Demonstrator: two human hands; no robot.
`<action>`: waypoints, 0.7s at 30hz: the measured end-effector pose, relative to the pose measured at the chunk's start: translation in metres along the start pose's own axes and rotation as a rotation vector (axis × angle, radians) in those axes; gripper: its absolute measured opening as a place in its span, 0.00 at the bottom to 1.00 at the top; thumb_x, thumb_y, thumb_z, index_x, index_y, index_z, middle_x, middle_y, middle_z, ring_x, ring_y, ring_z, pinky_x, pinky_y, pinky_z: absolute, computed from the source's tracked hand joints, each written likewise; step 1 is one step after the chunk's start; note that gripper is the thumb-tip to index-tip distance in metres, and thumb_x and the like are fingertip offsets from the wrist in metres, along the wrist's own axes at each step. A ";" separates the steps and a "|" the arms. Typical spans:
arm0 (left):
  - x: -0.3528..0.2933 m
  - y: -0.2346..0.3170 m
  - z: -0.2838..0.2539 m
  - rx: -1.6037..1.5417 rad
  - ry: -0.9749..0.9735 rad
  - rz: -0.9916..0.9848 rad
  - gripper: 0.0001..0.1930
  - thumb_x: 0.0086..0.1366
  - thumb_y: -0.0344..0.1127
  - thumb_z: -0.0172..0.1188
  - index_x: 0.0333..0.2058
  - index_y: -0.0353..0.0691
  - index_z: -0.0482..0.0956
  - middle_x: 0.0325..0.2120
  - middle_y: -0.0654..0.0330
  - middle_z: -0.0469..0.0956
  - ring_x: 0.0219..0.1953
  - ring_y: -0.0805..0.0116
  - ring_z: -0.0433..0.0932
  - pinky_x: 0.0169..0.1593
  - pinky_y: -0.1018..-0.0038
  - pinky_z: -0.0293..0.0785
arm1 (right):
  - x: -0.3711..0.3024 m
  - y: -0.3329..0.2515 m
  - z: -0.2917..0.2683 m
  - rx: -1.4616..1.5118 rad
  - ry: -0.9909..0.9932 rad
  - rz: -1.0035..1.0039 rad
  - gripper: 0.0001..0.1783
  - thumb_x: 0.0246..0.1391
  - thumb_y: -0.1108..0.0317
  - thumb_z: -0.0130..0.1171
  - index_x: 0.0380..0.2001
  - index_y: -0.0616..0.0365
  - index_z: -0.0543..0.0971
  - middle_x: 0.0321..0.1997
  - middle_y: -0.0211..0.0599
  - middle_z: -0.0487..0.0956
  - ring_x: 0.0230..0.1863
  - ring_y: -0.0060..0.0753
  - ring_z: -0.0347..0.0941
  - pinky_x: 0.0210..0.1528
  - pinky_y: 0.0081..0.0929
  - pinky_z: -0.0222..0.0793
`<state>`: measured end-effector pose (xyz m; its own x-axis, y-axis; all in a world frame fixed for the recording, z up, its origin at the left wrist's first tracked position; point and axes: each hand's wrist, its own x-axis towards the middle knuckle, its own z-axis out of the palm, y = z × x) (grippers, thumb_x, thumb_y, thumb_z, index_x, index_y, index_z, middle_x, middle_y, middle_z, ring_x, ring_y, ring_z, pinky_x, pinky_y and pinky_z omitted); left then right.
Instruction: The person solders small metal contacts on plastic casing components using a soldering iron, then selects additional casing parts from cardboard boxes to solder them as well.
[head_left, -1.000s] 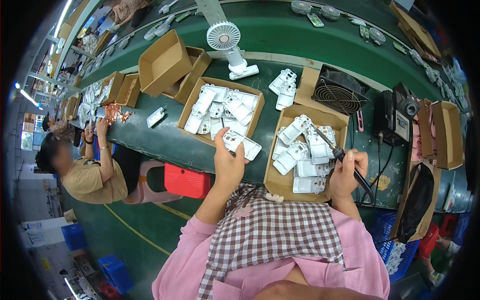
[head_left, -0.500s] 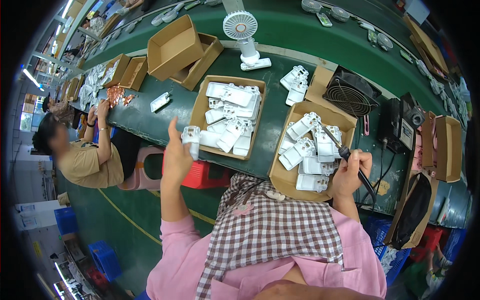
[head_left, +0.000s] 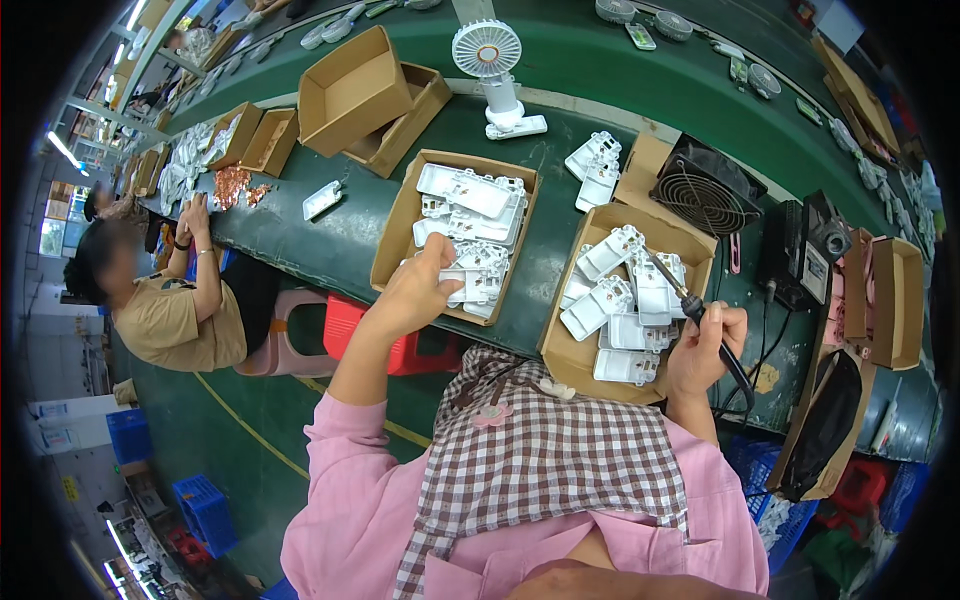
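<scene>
My left hand [head_left: 415,290] is over the near side of the left cardboard box [head_left: 394,215], its fingers closed at the edge of a white plastic housing [head_left: 478,272]. Its fingertips partly cover that piece. Several like housings [head_left: 465,190] lie stacked in this box. In my right hand [head_left: 705,350] is a soldering iron [head_left: 690,306], gripped by its dark handle, with the tip pointing up and left over the right cardboard box [head_left: 568,365]. More white housings [head_left: 605,308] lie in that box, beneath the tip and beside my hand.
Behind the boxes stand a white handheld fan [head_left: 487,60] and a black cooling fan [head_left: 700,190]. A dark soldering station [head_left: 790,250] is at right, its cable near my right hand. A co-worker [head_left: 180,320] sits at left by copper-coloured parts [head_left: 232,187]. A red stool [head_left: 400,350] stands below the table edge.
My left hand has moved right, carrying a white housing from beside the left box to over its near side. My right hand and the soldering iron have barely moved.
</scene>
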<state>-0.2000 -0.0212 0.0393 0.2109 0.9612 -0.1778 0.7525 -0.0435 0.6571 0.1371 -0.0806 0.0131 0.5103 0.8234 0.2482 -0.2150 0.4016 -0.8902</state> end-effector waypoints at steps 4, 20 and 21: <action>-0.001 -0.012 0.007 -0.149 0.023 -0.052 0.12 0.58 0.33 0.58 0.38 0.31 0.72 0.36 0.43 0.74 0.40 0.43 0.74 0.44 0.61 0.68 | 0.001 0.000 -0.002 -0.022 -0.005 -0.012 0.11 0.57 0.71 0.53 0.24 0.55 0.62 0.20 0.25 0.62 0.18 0.13 0.54 0.19 0.11 0.49; 0.000 -0.011 0.046 -0.352 0.080 -0.035 0.25 0.60 0.35 0.60 0.51 0.27 0.64 0.39 0.50 0.75 0.43 0.63 0.74 0.48 0.70 0.68 | 0.001 0.000 -0.002 -0.011 -0.001 0.001 0.13 0.57 0.70 0.53 0.23 0.55 0.62 0.19 0.25 0.62 0.17 0.12 0.54 0.17 0.12 0.48; 0.000 -0.005 0.042 -0.393 0.078 -0.044 0.26 0.60 0.34 0.60 0.54 0.29 0.64 0.43 0.57 0.74 0.43 0.70 0.72 0.49 0.73 0.68 | 0.002 0.000 -0.003 -0.016 0.003 0.002 0.13 0.57 0.70 0.53 0.23 0.55 0.62 0.19 0.25 0.62 0.17 0.12 0.54 0.17 0.12 0.47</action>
<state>-0.1774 -0.0325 0.0054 0.1245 0.9783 -0.1654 0.4602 0.0907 0.8832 0.1402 -0.0803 0.0120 0.5121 0.8230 0.2457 -0.2026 0.3937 -0.8966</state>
